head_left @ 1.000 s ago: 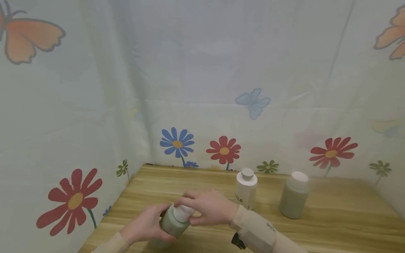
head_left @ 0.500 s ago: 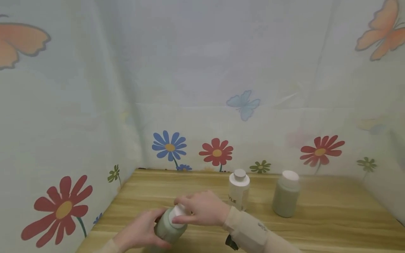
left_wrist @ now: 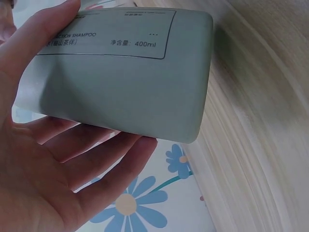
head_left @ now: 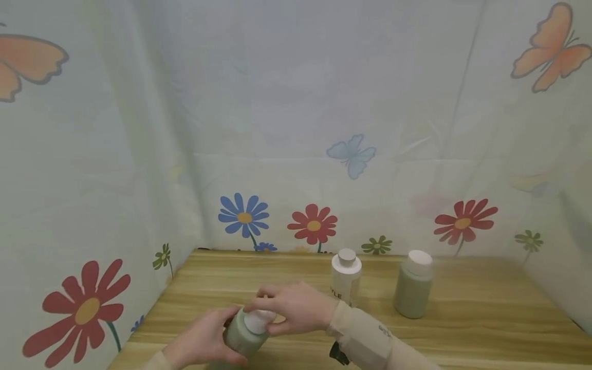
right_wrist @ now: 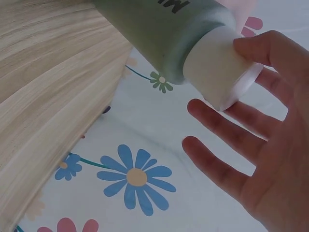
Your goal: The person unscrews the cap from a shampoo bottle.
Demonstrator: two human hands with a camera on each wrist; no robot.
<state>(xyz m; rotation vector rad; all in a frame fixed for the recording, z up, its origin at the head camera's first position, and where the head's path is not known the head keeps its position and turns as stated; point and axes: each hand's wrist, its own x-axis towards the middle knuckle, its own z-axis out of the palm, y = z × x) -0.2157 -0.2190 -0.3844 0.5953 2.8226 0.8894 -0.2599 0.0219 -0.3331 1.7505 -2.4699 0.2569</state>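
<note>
A pale green shampoo bottle (head_left: 245,336) leans to the right over the near left part of the table. My left hand (head_left: 202,336) grips its body, thumb on the near side and fingers on the far side; the left wrist view shows the printed label on the bottle (left_wrist: 125,92). On top is a white cap (head_left: 257,321), which my right hand (head_left: 299,309) pinches between thumb and fingers. In the right wrist view the thumb presses the cap (right_wrist: 219,67), while two lower fingers extend apart from it. The cap still sits against the bottle's shoulder.
Behind my right hand stands a white bottle (head_left: 346,280) with a grey cap. Farther right, a second green bottle (head_left: 413,290) with a white cap stands upright. A flower-printed curtain (head_left: 287,169) encloses the wooden table (head_left: 485,313) at the back and sides.
My right thumb swung across the front of the cap, then back to its right side, with the fingers shifting on the cap. The left hand keeps its grip. The head view shifted slightly.
</note>
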